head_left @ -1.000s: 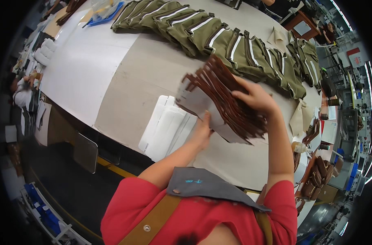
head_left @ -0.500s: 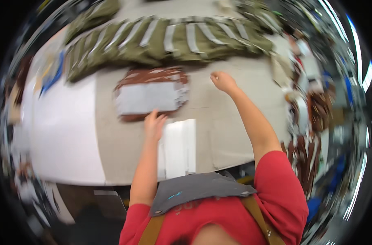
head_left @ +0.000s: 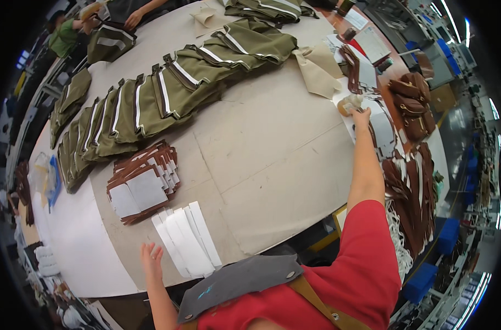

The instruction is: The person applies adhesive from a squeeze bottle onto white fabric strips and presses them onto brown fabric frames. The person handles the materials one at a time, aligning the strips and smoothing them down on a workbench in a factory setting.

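— Where are the hands being held?

— The right hand [head_left: 362,116] is being stretched to the upper right of the frame, its fingers being laid on a small tan object [head_left: 348,104] beside white sheets [head_left: 383,127]; whether anything is gripped cannot be told. The left hand [head_left: 151,258] is being rested open and empty on the surface [head_left: 272,148] at lower left, just beside the white strips [head_left: 187,238].

— And nearby?

— A stack of brown pieces [head_left: 143,182] is lying above the strips, with olive bags [head_left: 168,93] being fanned out beyond it.
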A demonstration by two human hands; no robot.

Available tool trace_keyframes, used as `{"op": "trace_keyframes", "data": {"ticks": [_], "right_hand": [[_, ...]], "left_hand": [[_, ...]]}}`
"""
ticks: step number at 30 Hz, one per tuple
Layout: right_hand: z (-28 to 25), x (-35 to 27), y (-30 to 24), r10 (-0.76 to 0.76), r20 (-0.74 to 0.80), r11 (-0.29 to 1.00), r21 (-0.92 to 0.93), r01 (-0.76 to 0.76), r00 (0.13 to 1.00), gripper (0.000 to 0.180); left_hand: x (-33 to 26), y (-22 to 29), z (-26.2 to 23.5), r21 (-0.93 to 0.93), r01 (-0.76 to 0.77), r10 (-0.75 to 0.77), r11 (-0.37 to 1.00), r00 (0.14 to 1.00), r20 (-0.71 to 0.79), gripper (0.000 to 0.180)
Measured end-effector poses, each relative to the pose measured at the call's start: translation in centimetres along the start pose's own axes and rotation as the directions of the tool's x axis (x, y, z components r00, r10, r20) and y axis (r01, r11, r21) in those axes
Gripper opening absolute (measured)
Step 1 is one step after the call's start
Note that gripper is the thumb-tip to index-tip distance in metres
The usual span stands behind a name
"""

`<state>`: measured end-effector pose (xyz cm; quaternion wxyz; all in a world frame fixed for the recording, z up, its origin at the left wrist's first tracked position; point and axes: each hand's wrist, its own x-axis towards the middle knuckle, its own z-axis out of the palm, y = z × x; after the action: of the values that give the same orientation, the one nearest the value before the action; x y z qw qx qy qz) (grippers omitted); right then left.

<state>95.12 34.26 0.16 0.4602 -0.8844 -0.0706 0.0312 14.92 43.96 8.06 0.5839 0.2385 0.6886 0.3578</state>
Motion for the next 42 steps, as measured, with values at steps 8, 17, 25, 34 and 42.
{"op": "trace_keyframes", "data": {"ticks": [8, 17, 25, 34, 42], "right_hand": [[2.8, 0.9, -2.3, -0.001, 0.166, 0.895, 0.440, -0.073, 0.986, 0.069], [1.9, -33.6, -15.0, -0.561, 0.714, 0.826, 0.518, 0.224, 0.419, 0.050], [8.7, -64.0, -22.0, -0.794, 0.579, 0.583, 0.638, 0.503, 0.186, 0.057], [15.2, -74.5, -16.4, -0.345, 0.921, 0.733, 0.143, 0.665, 0.182, 0.049], [6.3, -78.6, -13.3, 0.499, 0.611, 0.809, -0.074, 0.584, -0.615, 0.027]], "left_hand": [[-9.6, -8.1, -7.7, 0.255, 0.288, -0.247, 0.923, 0.952, -0.182, 0.045], [-8.7, -16.1, -16.6, 0.810, -0.167, -0.235, 0.563, 0.907, 0.350, 0.027], [-2.4, -15.0, -32.5, 0.745, -0.099, -0.013, 0.660, 0.990, 0.143, 0.032], [-4.8, -17.3, -50.4, 0.811, 0.266, -0.255, 0.520, 0.955, -0.150, 0.029], [-1.0, -3.7, -45.7, 0.831, -0.349, 0.363, 0.434, 0.911, 0.194, 0.025]]}}
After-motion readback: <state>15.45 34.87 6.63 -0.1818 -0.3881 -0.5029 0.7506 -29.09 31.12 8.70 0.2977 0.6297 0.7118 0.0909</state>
